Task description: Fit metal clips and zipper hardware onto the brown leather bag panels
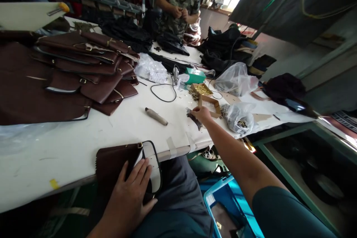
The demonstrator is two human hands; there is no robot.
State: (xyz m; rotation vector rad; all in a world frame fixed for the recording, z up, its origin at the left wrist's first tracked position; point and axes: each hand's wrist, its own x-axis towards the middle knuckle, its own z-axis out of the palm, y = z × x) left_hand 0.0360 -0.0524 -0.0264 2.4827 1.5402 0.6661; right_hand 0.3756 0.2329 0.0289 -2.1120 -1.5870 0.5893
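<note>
A left hand (129,193), fingers extended and palm down, presses on a dark brown leather bag piece (113,160) with a white inner panel, lying partly over the near edge of a white-topped workbench (119,132). The right hand (202,114) reaches in above the near edge, farther right, fingers bent at a small dark strip (194,119); whether they grip it cannot be told. Just beyond sits an open cardboard box (216,114), with a box of gold-coloured hardware (202,89) and a green box (195,76) behind it. A grey, rod-shaped tool (156,116) lies between the bag piece and the strip. Brown leather pieces (103,70) are piled toward the bench's left side, while a person in a camouflage shirt (178,3) stands at the far edge, hands together. A blue crate (208,198) sits below the near edge.
</note>
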